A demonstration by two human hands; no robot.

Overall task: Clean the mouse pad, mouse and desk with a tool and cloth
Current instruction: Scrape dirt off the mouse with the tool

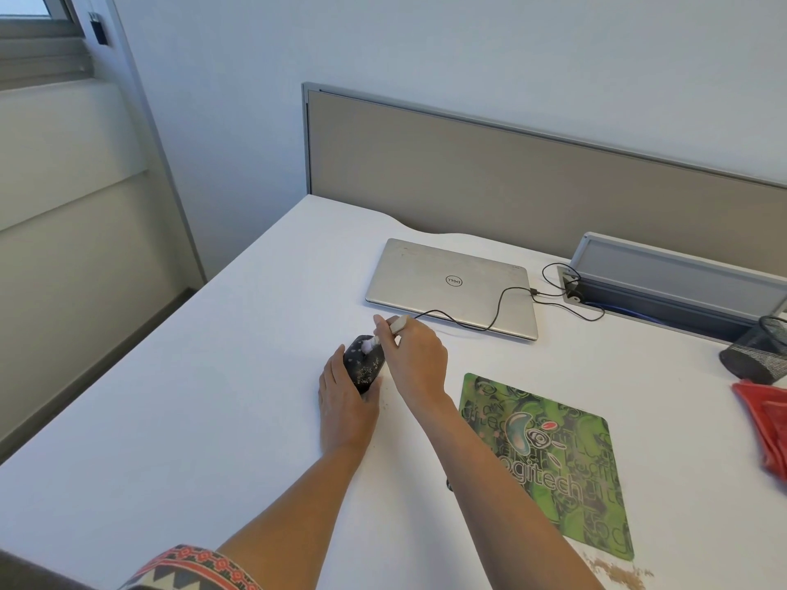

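A black mouse [364,364] speckled with brown crumbs lies on the white desk [191,410]. My left hand [347,402] grips it from the near side. My right hand [415,355] holds a small white brush tool [385,334] whose bristle tip touches the top of the mouse. The green patterned mouse pad [558,462] lies flat to the right of my right forearm. A red cloth [766,427] rests at the right edge of the desk. Brown crumbs [617,572] are scattered near the front corner of the pad.
A closed silver laptop [451,287] sits behind the mouse, with a black cable [494,313] running across it to a grey cable box [681,283]. A black mesh pen holder [758,355] stands at the right. A beige partition [511,181] backs the desk.
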